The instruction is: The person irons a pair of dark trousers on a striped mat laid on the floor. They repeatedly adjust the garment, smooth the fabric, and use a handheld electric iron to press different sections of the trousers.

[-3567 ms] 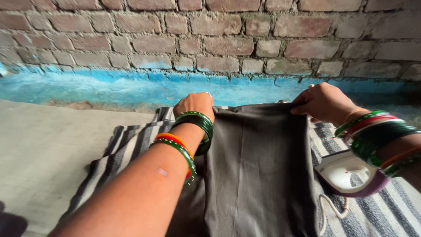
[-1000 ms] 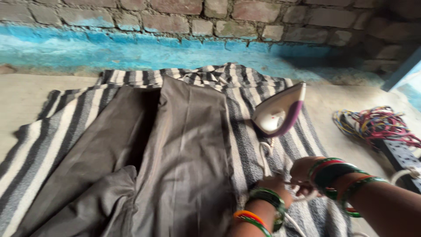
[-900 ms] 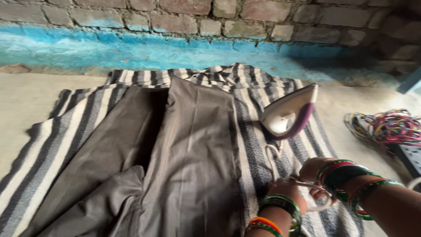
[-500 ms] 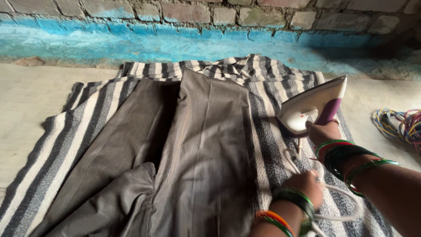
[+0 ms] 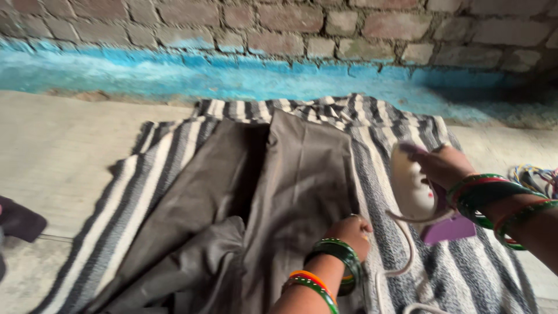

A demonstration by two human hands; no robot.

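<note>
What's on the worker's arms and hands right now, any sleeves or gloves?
No gloves or sleeves in view. The left hand has dark green bangles at the wrist, then orange-red and green ones. The right hand has a stack of green and red bangles.

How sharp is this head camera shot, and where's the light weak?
Head view: motion blur smears the right hand gripping the white and purple clothes iron; the left hand on the grey-brown trousers is soft too. Light is dim and even, darkest in the shadow along the brick wall at right.
</note>
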